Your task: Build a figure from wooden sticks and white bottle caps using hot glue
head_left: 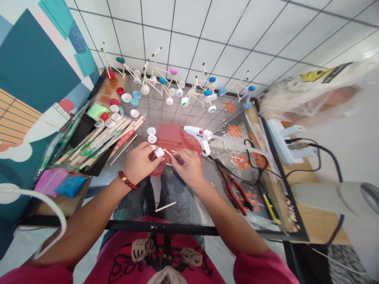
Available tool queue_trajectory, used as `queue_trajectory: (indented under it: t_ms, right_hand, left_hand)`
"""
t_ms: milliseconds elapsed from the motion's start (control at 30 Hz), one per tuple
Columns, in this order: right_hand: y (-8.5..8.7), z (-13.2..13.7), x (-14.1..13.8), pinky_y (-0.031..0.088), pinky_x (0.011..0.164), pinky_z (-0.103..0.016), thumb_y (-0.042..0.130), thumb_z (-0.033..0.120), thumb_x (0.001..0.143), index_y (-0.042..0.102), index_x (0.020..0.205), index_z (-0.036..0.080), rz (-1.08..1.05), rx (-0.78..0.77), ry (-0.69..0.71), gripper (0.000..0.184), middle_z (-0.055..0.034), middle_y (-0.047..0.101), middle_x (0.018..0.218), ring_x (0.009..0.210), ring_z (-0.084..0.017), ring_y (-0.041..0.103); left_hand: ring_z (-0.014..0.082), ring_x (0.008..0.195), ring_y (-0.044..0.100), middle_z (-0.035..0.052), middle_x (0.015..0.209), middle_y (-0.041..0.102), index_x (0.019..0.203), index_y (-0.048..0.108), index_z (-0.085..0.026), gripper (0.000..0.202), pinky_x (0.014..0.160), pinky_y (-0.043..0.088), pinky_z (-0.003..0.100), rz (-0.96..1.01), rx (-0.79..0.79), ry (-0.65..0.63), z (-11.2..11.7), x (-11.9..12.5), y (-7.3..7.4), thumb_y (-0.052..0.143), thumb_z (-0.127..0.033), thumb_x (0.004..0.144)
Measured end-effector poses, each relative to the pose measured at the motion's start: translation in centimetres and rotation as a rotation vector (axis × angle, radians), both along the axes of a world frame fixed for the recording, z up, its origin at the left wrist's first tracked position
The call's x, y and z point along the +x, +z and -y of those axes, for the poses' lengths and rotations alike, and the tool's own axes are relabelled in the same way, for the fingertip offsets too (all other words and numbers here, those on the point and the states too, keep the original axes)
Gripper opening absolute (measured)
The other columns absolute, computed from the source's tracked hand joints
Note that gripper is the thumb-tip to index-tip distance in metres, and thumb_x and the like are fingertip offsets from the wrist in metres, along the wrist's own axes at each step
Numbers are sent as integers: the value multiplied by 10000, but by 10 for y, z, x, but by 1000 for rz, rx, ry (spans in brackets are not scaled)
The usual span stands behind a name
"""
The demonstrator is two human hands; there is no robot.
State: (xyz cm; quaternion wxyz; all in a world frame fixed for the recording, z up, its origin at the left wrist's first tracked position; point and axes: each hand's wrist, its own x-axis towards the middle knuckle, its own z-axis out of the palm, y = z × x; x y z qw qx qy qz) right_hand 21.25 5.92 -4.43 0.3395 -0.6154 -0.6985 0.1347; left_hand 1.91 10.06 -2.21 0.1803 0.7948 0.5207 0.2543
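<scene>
Far to my left lie a pink packet point(50, 181) and a blue packet point(71, 186), with a heap of wooden chopsticks point(100, 140) in their wrappers just beside them. Past those, loose bottle caps point(126, 98) in red, white and blue sit on the glass tabletop point(133, 207), and small stick models point(160, 81) with coloured caps for wheels stand along the far side. My left hand point(142, 163), a bead bracelet point(128, 180) on its wrist, is closed, gripping a white bottle cap point(159, 152) in front of me. My right hand point(186, 167) is pinched shut on a thin wooden stick point(168, 153), its end right by the cap. Just beyond stands a white glue gun point(198, 134). Nearer me lie red-handled pliers point(237, 193), and further right sit a white power strip point(284, 136) and a clear plastic bag point(310, 88).
</scene>
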Motion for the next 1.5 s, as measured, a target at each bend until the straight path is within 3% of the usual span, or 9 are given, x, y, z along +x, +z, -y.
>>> queue_trajectory:
  t_ms: [433, 733, 1233, 1333, 1500]
  right_hand:
    - [-4, 0, 1, 393, 786, -339, 639, 210, 889, 685, 861, 226, 14, 0, 10, 56, -13, 742, 833, 789, -179, 666]
    - [-7, 0, 0, 345, 850, -361, 669, 212, 874, 691, 895, 233, 26, 21, -34, 37, -21, 732, 961, 973, -199, 663]
    - [-3, 0, -1, 287, 859, -371, 636, 278, 919, 685, 893, 215, 44, -25, -14, 84, -35, 712, 958, 968, -197, 630]
    - [-1, 2, -1, 289, 870, -378, 646, 250, 872, 688, 924, 217, 54, -29, -20, 74, -34, 708, 986, 984, -204, 624]
    - [3, 7, 1, 292, 863, -392, 602, 132, 775, 695, 977, 215, 99, -75, -54, 238, -59, 707, 1008, 1011, -238, 606]
  left_hand:
    - [222, 897, 698, 73, 1071, 738, 1035, 752, -211, 285, 789, 523, 319, -16, 22, 1, 0, 1, 0, 754, -374, 801]
    - [193, 770, 671, 72, 1031, 725, 1029, 753, -199, 269, 688, 496, 303, -47, 64, 1, 2, 4, 0, 750, -340, 801]
    - [171, 691, 642, 59, 1009, 715, 1035, 741, -192, 270, 651, 467, 304, -129, 127, -12, 2, 5, 1, 720, -353, 819]
    - [169, 693, 638, 55, 1008, 712, 1022, 741, -199, 257, 659, 466, 299, -121, 125, -10, 2, 5, 1, 729, -347, 813]
    - [170, 693, 637, 53, 988, 711, 1027, 742, -198, 281, 638, 460, 290, -123, 107, -5, 1, 4, 2, 758, -355, 795]
